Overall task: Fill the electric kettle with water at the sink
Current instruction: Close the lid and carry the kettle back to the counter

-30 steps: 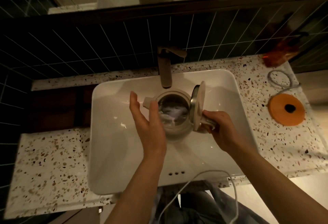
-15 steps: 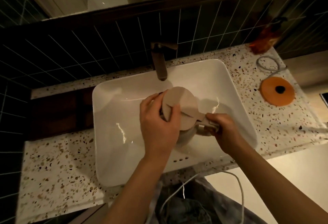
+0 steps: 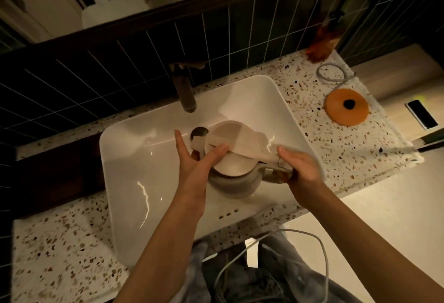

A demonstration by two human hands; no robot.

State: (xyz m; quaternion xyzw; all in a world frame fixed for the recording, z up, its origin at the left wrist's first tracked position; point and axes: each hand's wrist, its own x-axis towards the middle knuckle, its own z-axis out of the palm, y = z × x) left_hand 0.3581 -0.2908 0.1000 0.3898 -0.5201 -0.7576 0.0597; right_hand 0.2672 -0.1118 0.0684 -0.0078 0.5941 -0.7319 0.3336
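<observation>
Kettle [image 3: 234,173]: beige, lid down, held over the white sink [image 3: 144,165], a little in front of and to the right of the tap [image 3: 185,91]. Its spout points left, near the drain [image 3: 199,132].

Your right hand [image 3: 299,167]: wrapped around the kettle's handle on the right side, fingers curled under it and pressed together, thumb lying along the top of the handle.

Your left hand [image 3: 192,165]: at the kettle's left side, fingers straight and slightly spread. The thumb lies across the lid; the other fingers run up past the spout. Whether the palm presses on the body, you cannot tell.

Counter [image 3: 60,249]: speckled stone, around the sink on both sides.

Orange disc [image 3: 347,106]: round, with a dark centre, on the counter to the right of the sink, well apart from the kettle. A grey looped cord [image 3: 330,73] lies just behind it.

White cable [image 3: 271,254]: hangs in a loop below the counter edge, in front of your legs.

Phone [image 3: 421,114]: dark screen, at the far right edge.
</observation>
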